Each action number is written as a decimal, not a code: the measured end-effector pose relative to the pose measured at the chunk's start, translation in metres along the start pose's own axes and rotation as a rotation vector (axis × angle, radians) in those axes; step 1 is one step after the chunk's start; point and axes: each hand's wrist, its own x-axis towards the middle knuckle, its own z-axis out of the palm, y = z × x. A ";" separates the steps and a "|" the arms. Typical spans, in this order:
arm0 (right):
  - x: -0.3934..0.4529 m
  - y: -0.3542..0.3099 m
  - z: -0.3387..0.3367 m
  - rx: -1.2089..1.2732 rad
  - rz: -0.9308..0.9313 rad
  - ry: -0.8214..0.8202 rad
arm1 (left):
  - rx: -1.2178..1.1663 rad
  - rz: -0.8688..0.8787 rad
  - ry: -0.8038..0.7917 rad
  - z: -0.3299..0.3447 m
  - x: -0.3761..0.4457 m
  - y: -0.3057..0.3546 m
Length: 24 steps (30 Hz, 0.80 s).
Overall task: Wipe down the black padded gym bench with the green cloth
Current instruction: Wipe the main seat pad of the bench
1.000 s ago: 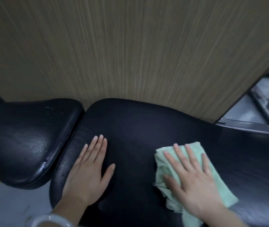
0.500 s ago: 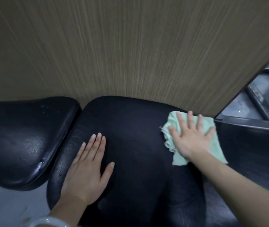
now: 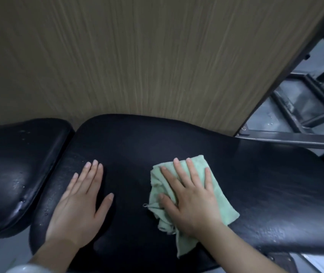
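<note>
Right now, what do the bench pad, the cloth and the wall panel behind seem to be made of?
Bench pad: likely vinyl or faux leather, black, fine pebbled grain with a slight sheen.
Green cloth: soft woven or microfibre fabric, matte, crumpled, frayed loop at one edge.
Wall panel: wood-look laminate or veneer, matte, straight vertical grain; which one is unclear.

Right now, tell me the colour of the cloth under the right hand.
Pale mint green cloth, clearest in the head view.

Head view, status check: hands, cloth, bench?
Left hand flat on bench pad, bare. Right hand flat on green cloth, pressing it to pad. Droplets on adjacent seat pad. Nothing in the way.
</note>
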 end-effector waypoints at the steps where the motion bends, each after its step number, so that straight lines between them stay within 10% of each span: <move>1: -0.003 0.009 -0.001 0.020 0.028 -0.009 | 0.001 -0.001 -0.002 0.000 0.000 0.000; 13: 0.052 0.018 -0.012 0.005 0.316 -0.077 | 0.013 -0.008 0.015 0.001 -0.001 0.000; 24: 0.028 -0.034 -0.004 0.033 0.015 -0.025 | -0.014 -0.007 0.004 0.000 0.000 0.001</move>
